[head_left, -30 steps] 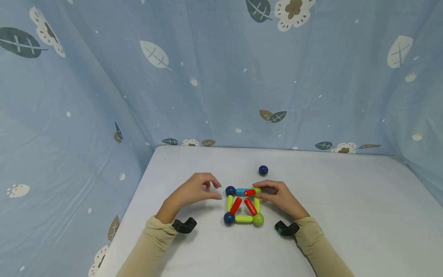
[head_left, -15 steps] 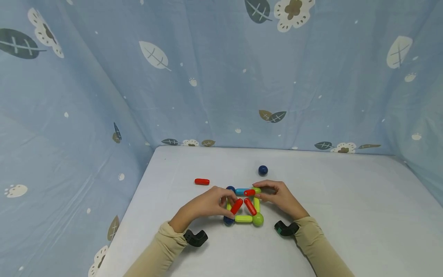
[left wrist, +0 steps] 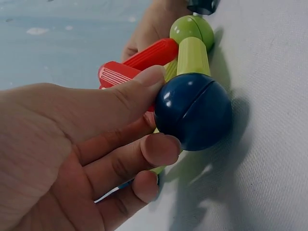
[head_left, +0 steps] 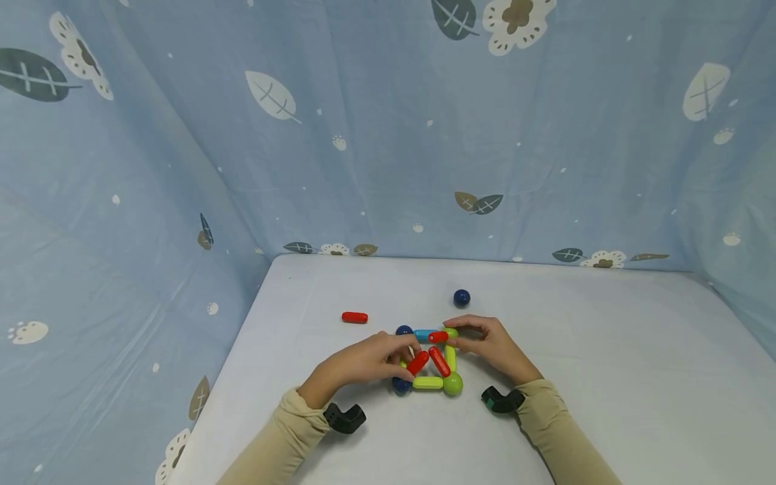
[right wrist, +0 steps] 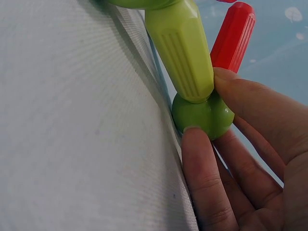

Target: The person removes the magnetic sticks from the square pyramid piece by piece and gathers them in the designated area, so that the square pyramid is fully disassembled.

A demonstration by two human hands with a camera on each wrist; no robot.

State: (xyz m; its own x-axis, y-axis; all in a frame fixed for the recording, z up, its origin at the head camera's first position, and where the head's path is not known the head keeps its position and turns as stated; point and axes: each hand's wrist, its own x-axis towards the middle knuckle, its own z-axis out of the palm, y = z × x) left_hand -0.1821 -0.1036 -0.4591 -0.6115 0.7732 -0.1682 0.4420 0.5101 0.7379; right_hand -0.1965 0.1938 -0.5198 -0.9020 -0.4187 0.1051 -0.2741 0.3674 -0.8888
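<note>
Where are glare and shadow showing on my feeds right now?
Left wrist: bright spots on the dark blue ball, with its shadow on the white tabletop; right wrist: a small glint on the green ball at the fingers; head: fairly even light, soft shadow beside the left sleeve.

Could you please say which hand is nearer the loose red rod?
The left hand, just in front of the loose red rod; the right hand is farther right.
</note>
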